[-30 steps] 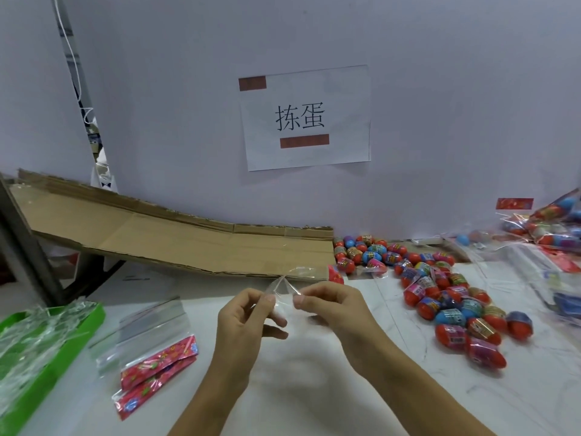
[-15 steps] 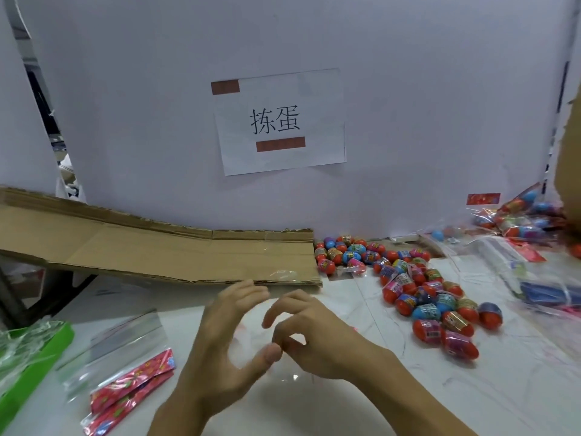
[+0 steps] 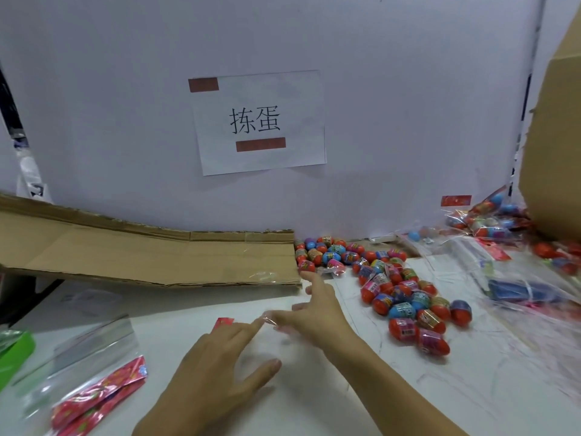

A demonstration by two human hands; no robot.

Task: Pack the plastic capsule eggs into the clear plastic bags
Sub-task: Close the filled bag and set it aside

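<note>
A pile of red, blue and pink capsule eggs (image 3: 404, 297) lies on the white table, right of centre. My right hand (image 3: 317, 313) hovers just left of the pile with its fingers spread and straight, holding nothing. My left hand (image 3: 220, 372) lies flat with its fingers extended on a clear bag (image 3: 283, 344) that is barely visible on the table. The bag's red header (image 3: 224, 321) shows just beyond my left fingertips. A crinkle of the bag's plastic sits between my left index fingertip and my right thumb.
A cardboard ramp (image 3: 157, 256) slopes down to the eggs from the left. Empty clear bags with red headers (image 3: 100, 394) and a green tray (image 3: 15, 350) lie at the left. Filled bags (image 3: 490, 221), loose plastic and a cardboard box (image 3: 553, 152) crowd the right.
Both hands let go of the clear bag's mouth and lowered it to the table. My left hand flattened on it, and my right hand opened and moved right toward the eggs.
</note>
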